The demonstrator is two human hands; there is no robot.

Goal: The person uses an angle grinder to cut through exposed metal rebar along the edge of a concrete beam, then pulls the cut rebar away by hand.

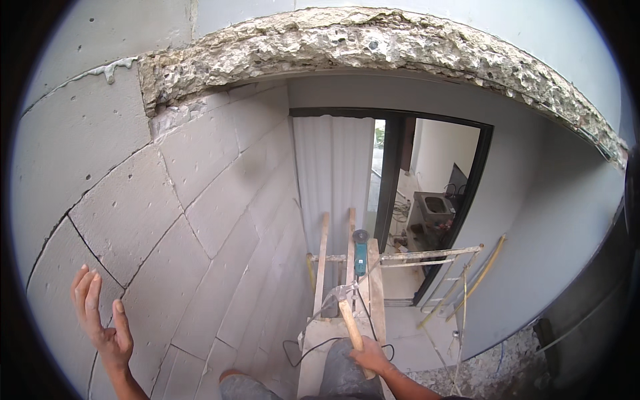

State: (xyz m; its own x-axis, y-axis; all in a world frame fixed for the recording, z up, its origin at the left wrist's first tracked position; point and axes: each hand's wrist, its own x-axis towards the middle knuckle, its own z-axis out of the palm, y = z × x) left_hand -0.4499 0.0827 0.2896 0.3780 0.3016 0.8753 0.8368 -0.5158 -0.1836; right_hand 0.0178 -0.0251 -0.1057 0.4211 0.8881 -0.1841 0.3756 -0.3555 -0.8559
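Observation:
My right hand [372,357] is wrapped round the wooden handle of a hammer [350,325], whose metal head points away from me above the scaffold boards. My left hand [103,327] is raised at the left, fingers stretched and thumb apart, with nothing in it. It is nearest the wall of large grey blocks [133,213]; whether it touches the wall I cannot tell. Beyond the hammer head, a teal angle grinder [361,257] with a dark disc lies on the boards. Overhead runs a rough, chipped concrete beam [320,57] with broken stone showing.
Wooden planks [377,280] extend ahead on a scaffold frame [433,255]. A black cord [320,345] loops across the boards by my legs. Below are a dark-framed sliding door [393,180], a white curtain [333,167] and a yellow pole [480,277] leaning at the right wall.

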